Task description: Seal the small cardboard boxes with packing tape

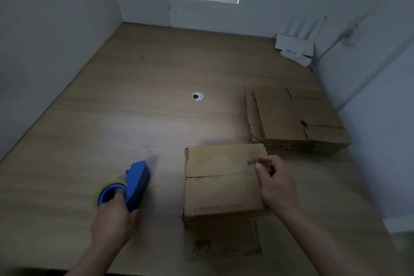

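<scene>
Cardboard: one closed box (one dispenser)

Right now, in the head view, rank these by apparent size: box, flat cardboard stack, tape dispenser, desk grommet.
1. box, though it is nearest the camera, so its lead over the stack is unsure
2. flat cardboard stack
3. tape dispenser
4. grommet

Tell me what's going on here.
A person is setting up to tape a small cardboard box shut. The left hand grips a blue tape dispenser to the left of the box. The right hand holds the box's right edge. Its flaps are closed; no tape shows on the seam. A stack of flattened boxes lies behind.
</scene>
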